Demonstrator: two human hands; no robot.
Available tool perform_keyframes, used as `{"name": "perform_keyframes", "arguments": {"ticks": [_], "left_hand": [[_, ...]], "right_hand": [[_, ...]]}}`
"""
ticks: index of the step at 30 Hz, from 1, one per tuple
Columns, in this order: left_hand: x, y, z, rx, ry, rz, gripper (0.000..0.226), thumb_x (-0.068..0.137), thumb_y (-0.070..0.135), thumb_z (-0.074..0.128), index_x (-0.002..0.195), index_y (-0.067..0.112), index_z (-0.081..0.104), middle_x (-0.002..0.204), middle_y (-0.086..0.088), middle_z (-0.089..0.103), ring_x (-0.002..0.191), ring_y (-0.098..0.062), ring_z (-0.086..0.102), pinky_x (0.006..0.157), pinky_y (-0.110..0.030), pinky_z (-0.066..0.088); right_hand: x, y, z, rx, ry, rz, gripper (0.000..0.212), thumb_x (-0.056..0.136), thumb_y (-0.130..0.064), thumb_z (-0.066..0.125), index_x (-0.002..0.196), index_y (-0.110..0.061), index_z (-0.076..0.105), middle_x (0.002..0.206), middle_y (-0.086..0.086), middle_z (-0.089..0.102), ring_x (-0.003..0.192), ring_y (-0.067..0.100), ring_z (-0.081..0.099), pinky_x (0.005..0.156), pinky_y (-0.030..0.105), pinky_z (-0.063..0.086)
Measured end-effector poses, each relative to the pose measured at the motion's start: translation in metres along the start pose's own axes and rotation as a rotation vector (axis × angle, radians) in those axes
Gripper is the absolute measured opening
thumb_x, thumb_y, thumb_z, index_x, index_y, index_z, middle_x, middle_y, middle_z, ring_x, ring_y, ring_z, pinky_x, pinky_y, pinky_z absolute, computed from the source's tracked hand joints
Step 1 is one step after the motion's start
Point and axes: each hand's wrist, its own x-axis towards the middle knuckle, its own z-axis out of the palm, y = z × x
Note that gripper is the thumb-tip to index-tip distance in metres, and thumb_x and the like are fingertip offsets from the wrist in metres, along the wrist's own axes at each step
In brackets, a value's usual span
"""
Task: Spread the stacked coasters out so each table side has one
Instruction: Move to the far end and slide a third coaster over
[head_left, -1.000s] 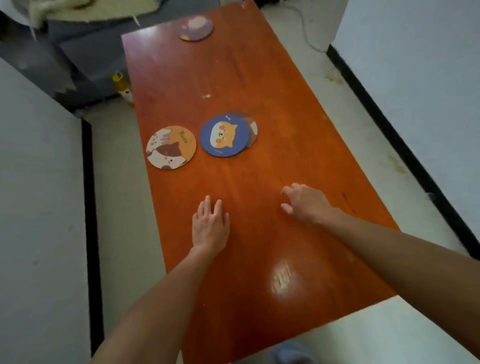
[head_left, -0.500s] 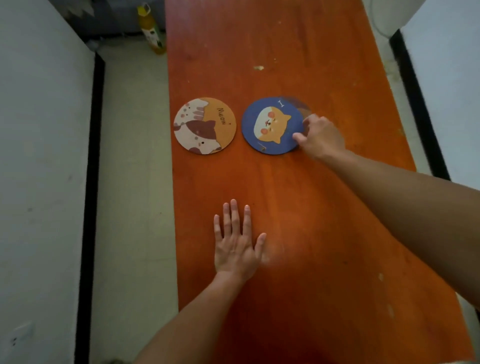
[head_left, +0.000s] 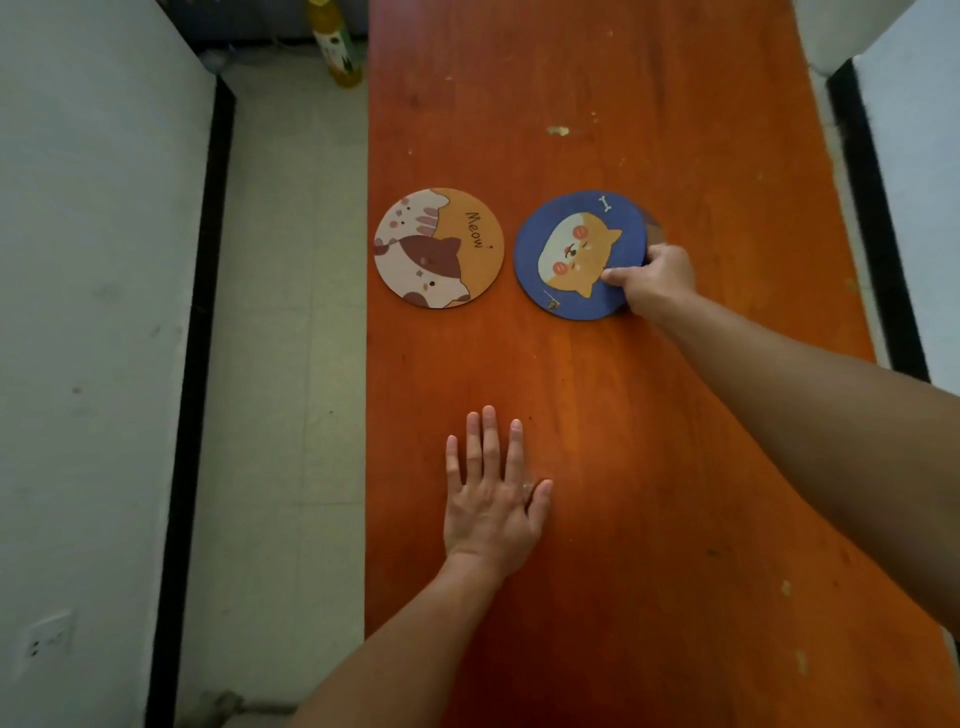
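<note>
We're pinching the blue coaster (head_left: 576, 254) mid-tabletop (head_left: 675, 441) with our right hand (head_left: 655, 278), left hand (head_left: 491, 501) lying spread flat, and we're risking dragging the coaster underneath (head_left: 655, 231) along since they're overlapping.

Room light is dim and even, with no hard shadows. The table (head_left: 623, 415) shows a soft brighter patch mid-surface and darkens toward the near end. The picture is mildly soft throughout. Wide-angle bending curves the walls (head_left: 78, 312) at the edges.
</note>
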Motion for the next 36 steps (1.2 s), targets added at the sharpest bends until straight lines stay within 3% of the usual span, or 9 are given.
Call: {"name": "perform_keyframes", "arguments": {"ticks": [5,9,14,17,22,27,31,36], "left_hand": [[0.000,0.000,-0.003,0.016,-0.021,-0.012,0.073,0.093,0.057,0.027,0.152,0.016,0.013,0.161,-0.017,0.001,0.148,-0.031,-0.006,0.117,-0.054,0.004],[0.001,0.000,-0.005,0.029,-0.029,-0.029,0.074,0.093,0.059,0.020,0.153,0.018,0.007,0.161,-0.014,-0.004,0.147,-0.028,-0.013,0.118,-0.051,-0.003],[0.000,0.002,-0.010,0.076,-0.056,-0.039,0.073,0.093,0.062,0.010,0.152,0.021,-0.004,0.161,-0.012,-0.011,0.146,-0.027,-0.017,0.118,-0.050,-0.005],[-0.014,0.012,-0.014,0.067,-0.054,-0.070,0.067,0.097,0.056,0.018,0.153,0.022,0.004,0.161,-0.013,-0.003,0.147,-0.030,-0.009,0.118,-0.049,0.000],[-0.090,0.041,-0.005,-0.007,0.030,-0.110,0.057,0.100,0.041,0.032,0.151,0.017,0.022,0.160,-0.016,0.012,0.147,-0.032,0.003,0.119,-0.047,0.008],[-0.163,0.059,0.016,-0.019,0.078,-0.160,0.053,0.100,0.035,0.036,0.148,0.014,0.031,0.158,-0.018,0.018,0.147,-0.032,0.007,0.118,-0.047,0.010],[-0.193,0.064,0.030,-0.016,0.071,-0.184,0.055,0.100,0.038,0.032,0.150,0.015,0.026,0.159,-0.016,0.015,0.148,-0.030,0.004,0.119,-0.047,0.007],[-0.195,0.064,0.048,-0.008,0.084,-0.204,0.061,0.099,0.047,0.024,0.152,0.018,0.016,0.160,-0.016,0.008,0.148,-0.032,0.001,0.119,-0.050,0.002]], "right_hand": [[-0.037,0.009,-0.028,0.233,-0.132,-0.040,0.030,0.082,-0.005,0.070,0.109,-0.010,0.061,0.095,0.002,0.064,0.076,0.015,0.063,0.050,0.025,0.052],[-0.078,0.025,-0.060,0.219,-0.153,-0.163,0.028,0.085,-0.003,0.064,0.106,-0.019,0.056,0.092,-0.005,0.063,0.077,0.012,0.064,0.050,0.028,0.054],[-0.132,0.063,-0.100,0.071,-0.276,-0.203,0.013,0.084,-0.008,0.062,0.093,-0.017,0.065,0.092,0.009,0.069,0.072,0.020,0.068,0.059,0.036,0.055],[-0.168,0.092,-0.120,-0.089,-0.422,-0.214,0.015,0.083,-0.012,0.063,0.096,-0.009,0.068,0.090,0.012,0.073,0.070,0.024,0.070,0.064,0.040,0.056],[-0.231,0.145,-0.129,-0.211,-0.704,-0.189,0.014,0.083,-0.017,0.063,0.094,-0.016,0.072,0.087,0.009,0.075,0.077,0.029,0.072,0.070,0.045,0.058],[-0.276,0.182,-0.104,-0.385,-0.856,-0.183,0.014,0.087,-0.018,0.062,0.099,-0.015,0.070,0.093,0.008,0.074,0.082,0.025,0.071,0.076,0.046,0.059],[-0.289,0.198,-0.079,-0.547,-0.872,-0.275,0.013,0.089,-0.017,0.058,0.099,-0.015,0.067,0.091,0.004,0.071,0.083,0.023,0.068,0.067,0.038,0.058],[-0.275,0.204,-0.063,-0.757,-0.647,-0.522,0.017,0.089,-0.019,0.055,0.074,-0.027,0.054,0.079,-0.001,0.060,0.074,0.021,0.060,0.053,0.031,0.043]]}}
